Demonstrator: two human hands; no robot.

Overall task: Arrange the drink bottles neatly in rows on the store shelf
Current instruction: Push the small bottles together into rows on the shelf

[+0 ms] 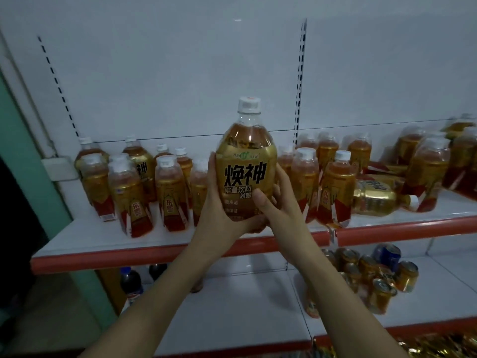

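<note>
both hands hold 1 big bottle (246, 161) upright in front of the upper shelf (160, 250). the left hand (219, 202) wraps its lower left side, and the right hand (275, 202) curls round the lower right, thumb across the label. the bottle is clear plastic with a white cap, filled almost to the neck with amber drink. its gold label carries large black characters "焕神", with smaller writing under them that is partly covered.

behind it on the same shelf stand smaller bottles (170, 192) of the same amber drink, white-capped, with gold and red labels showing "东鹏"; some are grouped in clear wrap. to the right 1 gold bottle (379, 200) lies on its side among standing ones.

on the lower shelf (232, 319) are dark cola bottles (131, 284) at the left and a loose cluster of gold cans (374, 280) at the right, with 1 blue can (388, 255) among them.
</note>
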